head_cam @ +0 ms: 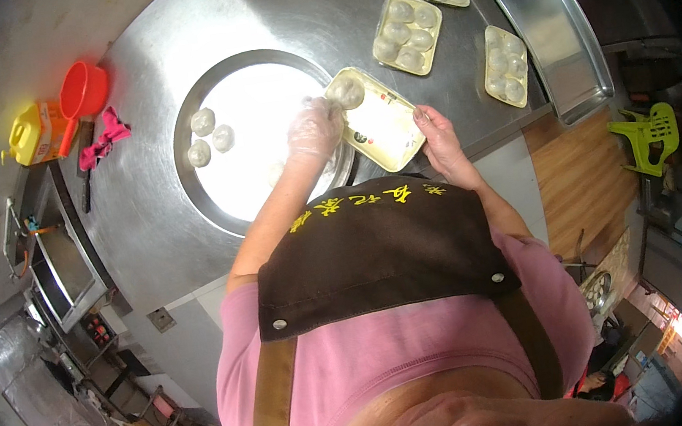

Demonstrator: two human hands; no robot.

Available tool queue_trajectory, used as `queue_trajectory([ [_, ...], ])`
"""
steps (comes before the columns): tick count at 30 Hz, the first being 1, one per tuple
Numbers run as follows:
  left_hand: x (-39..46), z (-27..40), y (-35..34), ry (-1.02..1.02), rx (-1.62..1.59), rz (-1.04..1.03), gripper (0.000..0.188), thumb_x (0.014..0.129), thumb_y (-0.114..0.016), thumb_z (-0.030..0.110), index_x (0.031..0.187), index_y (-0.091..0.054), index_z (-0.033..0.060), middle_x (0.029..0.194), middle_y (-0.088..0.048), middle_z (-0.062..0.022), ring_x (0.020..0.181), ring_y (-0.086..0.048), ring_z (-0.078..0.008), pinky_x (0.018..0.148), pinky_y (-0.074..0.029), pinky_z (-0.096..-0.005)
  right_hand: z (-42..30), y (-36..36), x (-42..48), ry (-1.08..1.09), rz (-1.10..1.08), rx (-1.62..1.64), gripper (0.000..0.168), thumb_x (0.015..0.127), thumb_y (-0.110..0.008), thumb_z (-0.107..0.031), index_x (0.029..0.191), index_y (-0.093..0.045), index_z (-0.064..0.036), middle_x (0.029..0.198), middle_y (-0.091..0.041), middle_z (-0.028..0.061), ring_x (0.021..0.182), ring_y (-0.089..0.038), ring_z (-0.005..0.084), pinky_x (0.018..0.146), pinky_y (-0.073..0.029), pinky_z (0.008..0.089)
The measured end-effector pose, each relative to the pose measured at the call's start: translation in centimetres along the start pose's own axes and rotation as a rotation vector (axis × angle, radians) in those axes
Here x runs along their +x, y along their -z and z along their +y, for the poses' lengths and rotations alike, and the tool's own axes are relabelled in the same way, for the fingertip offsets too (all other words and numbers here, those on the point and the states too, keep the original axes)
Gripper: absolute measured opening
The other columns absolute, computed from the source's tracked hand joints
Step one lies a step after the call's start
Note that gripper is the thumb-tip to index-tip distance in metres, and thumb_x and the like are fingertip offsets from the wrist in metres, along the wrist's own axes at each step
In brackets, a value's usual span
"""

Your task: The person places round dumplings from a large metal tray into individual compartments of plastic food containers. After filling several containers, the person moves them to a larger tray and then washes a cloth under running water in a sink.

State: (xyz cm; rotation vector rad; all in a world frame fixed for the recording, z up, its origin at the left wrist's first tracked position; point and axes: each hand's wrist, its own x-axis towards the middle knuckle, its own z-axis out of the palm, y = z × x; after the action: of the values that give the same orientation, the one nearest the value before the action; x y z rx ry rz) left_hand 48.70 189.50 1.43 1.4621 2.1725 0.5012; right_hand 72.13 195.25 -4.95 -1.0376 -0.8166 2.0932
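Note:
My right hand (439, 137) grips the near right corner of a yellow foam tray (384, 124), which is tilted beside a round metal pan. In the tray's far left corner sits a whitish dough ball (347, 93). My left hand (315, 128), in a clear plastic glove, is at the tray's left edge, right by that ball; its fingertips are partly hidden, so I cannot tell whether it holds anything. The round metal pan (187, 184) has a white powdery bottom, and several dough balls (202, 122) lie at its left side.
Wrapped trays of dough balls (407, 34) stand at the far right of the steel counter (152, 236), near a large metal tray (561, 26). At the left are a red ladle (84, 88), a yellow jug (28, 133), a pink cloth (105, 138) and a knife (85, 174).

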Motion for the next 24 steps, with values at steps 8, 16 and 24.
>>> queue_trajectory([
  [8,-0.5,-1.0,-1.6,-0.367,0.001,0.489,0.032,0.076,-0.065,0.019,0.101,-0.056,0.0003,0.11,-0.052,-0.0212,0.101,-0.05,-0.0388,0.089,-0.04,-0.046,-0.5,-1.7,-0.2,0.013,0.041,0.059,0.03,0.092,-0.057,-0.021,0.114,-0.052,0.0,0.103,-0.061,0.0064,0.094,-0.057,0.0121,0.084,-0.046,0.0285],
  [16,-1.7,-18.0,2.9,0.506,0.263,0.516,0.048,0.07,-0.072,0.03,0.104,-0.058,-0.0014,0.096,-0.06,-0.0217,0.095,-0.056,-0.0372,0.087,-0.044,-0.0438,-1.0,-0.4,0.3,0.038,0.034,0.0,0.03,0.092,-0.057,-0.021,0.113,-0.052,0.0,0.104,-0.061,0.0067,0.093,-0.058,0.0123,0.083,-0.046,0.0281],
  [24,0.9,-20.6,3.8,0.685,0.246,0.37,0.051,0.066,-0.071,0.037,0.099,-0.062,-0.0004,0.091,-0.065,-0.0206,0.092,-0.062,-0.035,0.084,-0.048,-0.0407,-0.9,-1.4,0.4,0.028,0.016,0.03,0.028,0.092,-0.058,-0.021,0.111,-0.053,-0.001,0.101,-0.061,0.0047,0.09,-0.058,0.0105,0.082,-0.046,0.0263],
])
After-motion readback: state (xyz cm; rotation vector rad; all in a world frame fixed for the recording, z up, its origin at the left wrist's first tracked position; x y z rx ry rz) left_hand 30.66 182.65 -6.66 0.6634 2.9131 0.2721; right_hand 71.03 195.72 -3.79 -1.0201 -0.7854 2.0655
